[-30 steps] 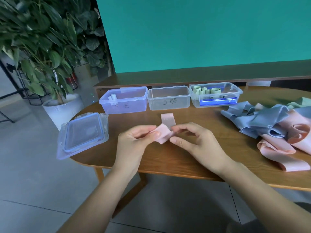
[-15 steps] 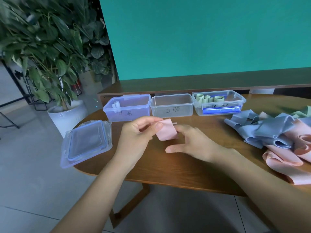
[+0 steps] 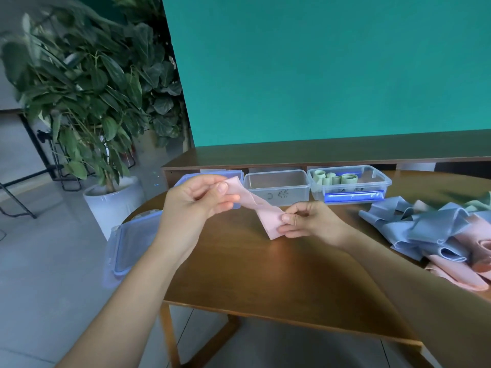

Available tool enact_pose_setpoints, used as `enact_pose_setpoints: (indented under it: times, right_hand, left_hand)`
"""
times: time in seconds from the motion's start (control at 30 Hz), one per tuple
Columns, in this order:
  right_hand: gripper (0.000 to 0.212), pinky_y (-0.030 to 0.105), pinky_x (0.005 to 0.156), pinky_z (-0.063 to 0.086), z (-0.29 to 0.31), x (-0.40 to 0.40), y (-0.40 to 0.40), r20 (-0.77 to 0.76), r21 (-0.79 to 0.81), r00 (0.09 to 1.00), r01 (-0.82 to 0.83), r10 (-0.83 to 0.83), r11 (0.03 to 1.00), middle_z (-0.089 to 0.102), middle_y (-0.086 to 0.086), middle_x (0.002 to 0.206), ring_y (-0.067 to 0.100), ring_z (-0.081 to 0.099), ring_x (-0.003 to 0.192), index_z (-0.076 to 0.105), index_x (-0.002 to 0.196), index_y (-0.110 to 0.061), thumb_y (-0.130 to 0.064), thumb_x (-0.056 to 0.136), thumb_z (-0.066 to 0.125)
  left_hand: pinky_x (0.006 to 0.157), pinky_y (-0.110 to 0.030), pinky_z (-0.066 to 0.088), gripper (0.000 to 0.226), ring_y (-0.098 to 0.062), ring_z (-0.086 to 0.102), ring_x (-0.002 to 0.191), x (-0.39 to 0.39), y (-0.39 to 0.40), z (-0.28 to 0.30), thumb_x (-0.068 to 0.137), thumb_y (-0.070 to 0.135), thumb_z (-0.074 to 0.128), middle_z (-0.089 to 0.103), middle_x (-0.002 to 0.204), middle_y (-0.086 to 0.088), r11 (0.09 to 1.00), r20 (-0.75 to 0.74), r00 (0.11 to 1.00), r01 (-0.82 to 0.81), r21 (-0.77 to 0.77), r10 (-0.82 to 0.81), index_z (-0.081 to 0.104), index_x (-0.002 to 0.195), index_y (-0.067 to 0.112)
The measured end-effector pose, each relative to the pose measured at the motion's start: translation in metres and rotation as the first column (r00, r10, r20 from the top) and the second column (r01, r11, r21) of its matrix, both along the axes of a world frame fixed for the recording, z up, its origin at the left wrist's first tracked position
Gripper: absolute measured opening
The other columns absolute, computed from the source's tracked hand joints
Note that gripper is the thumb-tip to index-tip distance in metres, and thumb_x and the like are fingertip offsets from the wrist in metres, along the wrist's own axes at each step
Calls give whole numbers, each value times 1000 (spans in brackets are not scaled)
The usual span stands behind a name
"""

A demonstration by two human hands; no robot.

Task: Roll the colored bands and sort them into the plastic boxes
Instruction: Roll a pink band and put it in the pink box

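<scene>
- The pink band (image 3: 259, 211), folded small a second ago, is now pulled out between both hands above the table (image 3: 292, 274).
- Left hand (image 3: 196, 205) and right hand (image 3: 305, 221) each pinch one end.
- Rolling probably restarts; the middle box (image 3: 276, 185) is empty.

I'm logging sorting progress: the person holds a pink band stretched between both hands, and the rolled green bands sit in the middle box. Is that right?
Not quite. In the head view the rolled green bands sit in the right box, not the middle box, which looks empty. The rest holds: the left hand and right hand hold the pink band stretched between them.
</scene>
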State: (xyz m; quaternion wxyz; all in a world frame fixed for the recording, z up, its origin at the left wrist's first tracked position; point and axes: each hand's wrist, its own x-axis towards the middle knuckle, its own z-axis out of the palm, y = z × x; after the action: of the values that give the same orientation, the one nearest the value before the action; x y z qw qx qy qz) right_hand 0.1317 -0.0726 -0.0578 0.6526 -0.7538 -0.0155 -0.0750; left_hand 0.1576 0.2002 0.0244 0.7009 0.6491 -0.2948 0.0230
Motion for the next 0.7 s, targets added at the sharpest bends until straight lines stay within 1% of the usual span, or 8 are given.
enact_pose_setpoints:
  times: [0.07,0.13,0.2,0.27,0.37,0.53,0.63,0.7]
  right_hand:
    - [27,36,98,56,-1,3,-4,-17,111,999,-33,35,993,71,24,114,30,71,109,66,112,6,-8,90,71]
    - [30,34,103,52,-3,8,-6,-18,250,999,-43,48,967,71,21,118,27,69,115,64,117,6,-9,92,70]
    - [27,35,103,53,-4,17,-6,16,376,1000,6,-13,927,71,20,118,26,68,115,66,113,6,-12,94,68]
    - [19,36,92,59,-5,29,-4,53,425,986,119,-156,897,72,20,105,27,71,103,67,104,7,-10,95,67]
    - [7,29,74,60,-9,50,-5,79,329,926,326,-370,886,67,10,91,21,67,82,68,96,-1,0,89,71]
    - [16,44,98,56,-21,73,-19,1,238,907,408,-421,881,75,14,100,27,72,94,75,91,-11,3,84,76]
    - [17,39,101,54,-30,74,-21,-6,92,909,415,-416,905,77,6,102,23,71,104,78,87,-20,-2,86,76]
    - [17,38,101,54,-33,77,-22,13,65,913,405,-407,912,77,4,103,22,70,107,78,86,-22,-5,86,77]
  left_hand:
    - [86,-39,59,18,-32,74,94,1,2,0,92,15,66,75,99,-16,999,-5,1000,21,-40,-21,70,106,5]
    - [84,-39,59,22,-35,74,89,-1,3,-4,86,19,68,75,96,-18,998,-13,998,53,-44,-53,71,103,6]
    - [80,-40,59,21,-37,73,84,-5,2,-13,84,19,69,75,91,-19,996,7,996,93,13,-93,72,101,6]
    - [76,-36,58,21,-33,73,77,-11,0,-27,84,19,69,75,83,-17,987,23,992,122,103,-125,73,99,6]
    - [71,-29,57,13,-25,72,69,-22,-6,-51,89,18,73,75,77,-12,955,21,981,182,234,-193,74,97,8]
    - [73,-32,58,10,-21,72,75,-36,-17,-78,93,11,69,76,80,-5,879,9,957,264,397,-291,78,97,15]
    - [74,-34,59,10,-18,72,77,-38,-22,-87,92,17,70,76,81,0,850,-20,962,250,464,-272,78,95,23]
    - [72,-31,56,9,-14,71,77,-37,-23,-91,91,22,70,76,81,3,849,-40,965,247,468,-259,78,94,27]
